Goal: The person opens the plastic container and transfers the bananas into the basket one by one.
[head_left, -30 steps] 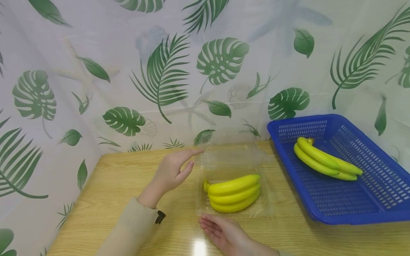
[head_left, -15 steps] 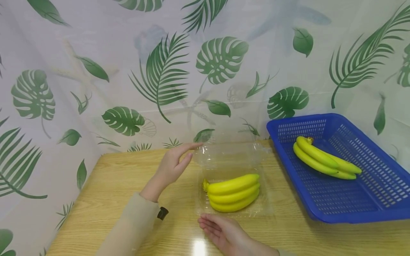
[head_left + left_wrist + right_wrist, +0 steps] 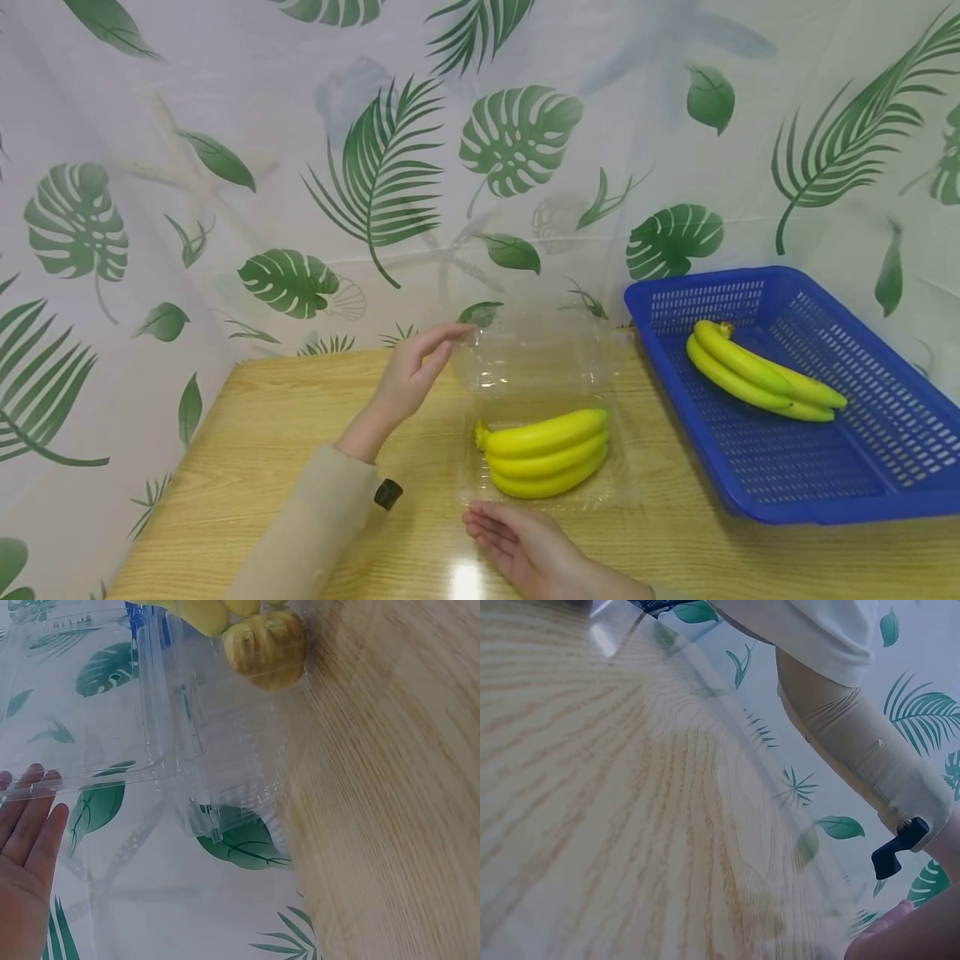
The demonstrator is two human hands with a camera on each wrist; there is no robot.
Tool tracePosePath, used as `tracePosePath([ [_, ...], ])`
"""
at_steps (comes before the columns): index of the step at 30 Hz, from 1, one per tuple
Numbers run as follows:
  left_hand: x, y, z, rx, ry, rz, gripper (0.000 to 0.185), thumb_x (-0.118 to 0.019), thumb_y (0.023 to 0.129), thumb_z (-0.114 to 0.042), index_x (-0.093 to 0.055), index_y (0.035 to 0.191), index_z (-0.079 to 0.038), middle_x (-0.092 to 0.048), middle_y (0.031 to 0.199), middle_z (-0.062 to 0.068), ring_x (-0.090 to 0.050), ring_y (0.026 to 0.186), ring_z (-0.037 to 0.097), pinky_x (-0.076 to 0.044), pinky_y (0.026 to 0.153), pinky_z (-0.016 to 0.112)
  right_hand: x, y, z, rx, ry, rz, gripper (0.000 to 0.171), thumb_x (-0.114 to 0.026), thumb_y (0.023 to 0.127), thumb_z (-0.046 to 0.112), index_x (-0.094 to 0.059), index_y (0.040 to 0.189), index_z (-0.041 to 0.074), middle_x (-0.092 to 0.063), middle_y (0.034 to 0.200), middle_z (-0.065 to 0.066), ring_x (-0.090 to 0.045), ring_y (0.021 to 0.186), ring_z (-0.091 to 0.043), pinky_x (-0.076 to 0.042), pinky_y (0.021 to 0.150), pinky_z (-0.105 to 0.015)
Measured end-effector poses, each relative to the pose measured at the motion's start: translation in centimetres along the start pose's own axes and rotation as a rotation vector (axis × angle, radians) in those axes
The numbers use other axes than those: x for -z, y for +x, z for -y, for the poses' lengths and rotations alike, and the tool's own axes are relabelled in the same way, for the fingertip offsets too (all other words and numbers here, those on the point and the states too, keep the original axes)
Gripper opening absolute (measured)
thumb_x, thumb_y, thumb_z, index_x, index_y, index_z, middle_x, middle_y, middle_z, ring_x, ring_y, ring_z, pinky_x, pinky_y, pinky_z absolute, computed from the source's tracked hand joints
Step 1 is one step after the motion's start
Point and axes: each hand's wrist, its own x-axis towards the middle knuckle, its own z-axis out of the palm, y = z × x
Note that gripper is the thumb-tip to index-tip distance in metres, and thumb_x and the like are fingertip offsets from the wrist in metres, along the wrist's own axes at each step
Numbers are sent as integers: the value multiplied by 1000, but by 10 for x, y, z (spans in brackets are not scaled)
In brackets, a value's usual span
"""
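Currently the banana bunch point(image 3: 546, 452) lies inside the clear clamshell box point(image 3: 547, 492) on the desk point(image 3: 262, 433), left of the blue basket point(image 3: 862, 492). Left hand point(image 3: 408, 379) fingers, straight, touch the raised lid point(image 3: 536, 358); right hand point(image 3: 525, 546) rests open just before the box. Loading appears complete; closing the lid remains.

A wooden table point(image 3: 285, 433) bears two things — clear clamshell box point(image 3: 547, 492), blue basket point(image 3: 825, 500).

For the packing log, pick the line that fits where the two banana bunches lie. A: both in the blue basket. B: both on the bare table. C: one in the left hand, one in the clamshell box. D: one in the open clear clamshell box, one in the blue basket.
D: one banana bunch lies in the tray of the clear clamshell box, whose lid stands open, and the other bunch lies in the blue basket.
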Motion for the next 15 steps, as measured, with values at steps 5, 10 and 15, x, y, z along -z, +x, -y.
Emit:
tracePosePath([
  [5, -2, 5, 1, 29, -43, -6, 35, -44, 112, -8, -66, 136, 5, -73, 133, 22, -70, 124, 38, -54, 115, 51, 1, 0, 0, 8, -4, 11, 32, -55, 109, 11, -60, 135, -8, -76, 108, -2, -72, 102, -10, -61, 100, -23],
  [10, -4, 9, 2, 25, -109, -8, 35, -43, 112, -6, -65, 135, 7, -74, 128, 25, -73, 116, 40, -58, 111, 49, 2, 0, 0, 9, -8, 21, 32, -55, 109, 11, -60, 134, -8, -76, 109, -2, -72, 103, -11, -61, 101, -23],
  [15, -4, 12, 3, 32, -157, 0, 35, -41, 112, -6, -63, 134, 11, -73, 128, 28, -73, 115, 43, -59, 111, 47, 2, 0, 0, 1, -9, 20, 33, -54, 110, 11, -59, 136, -9, -75, 109, -2, -72, 103, -10, -61, 101, -23],
])
